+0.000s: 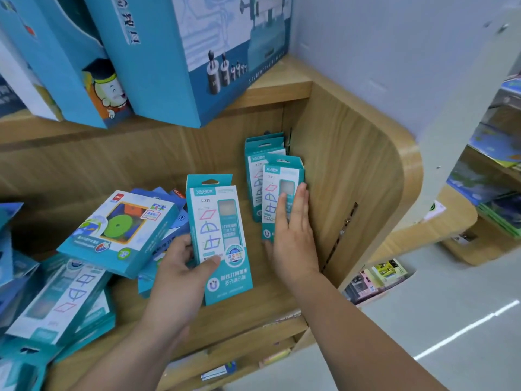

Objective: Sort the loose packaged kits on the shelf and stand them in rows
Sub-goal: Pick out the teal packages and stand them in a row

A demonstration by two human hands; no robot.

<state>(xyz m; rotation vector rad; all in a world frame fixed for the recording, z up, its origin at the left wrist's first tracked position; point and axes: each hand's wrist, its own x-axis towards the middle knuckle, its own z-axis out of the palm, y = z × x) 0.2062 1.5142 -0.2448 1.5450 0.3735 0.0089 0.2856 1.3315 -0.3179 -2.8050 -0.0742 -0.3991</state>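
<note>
On the lower tier of a wooden shelf (262,303), right-hand corner, curved side wall closing it off. Big blue boxes (169,52) stand on the tier above and overhang it; not part of the job. The loose pile (70,292) covers the left half of the tier, kits lying flat and overlapping at all angles, a square kit with coloured discs (121,230) on top. Unsorted stock, by the look of it. Tucked into the corner is the standing row (263,153): a few narrow teal kits upright, one behind another; the wall and back panel likely serve as a stop. The front kit (282,176) of that row leans slightly. The right hand (293,230) lies flat against its face, fingers straight and together, probably bracing the row so it does not topple forward. A matching held kit (220,221) is upright just left of the row, clear of it. The left hand (180,266) grips its lower left edge, thumb across the front, fingers curled behind. Judgement: it goes in next, at the front of the row. Most of the pile is not yet sorted.
</note>
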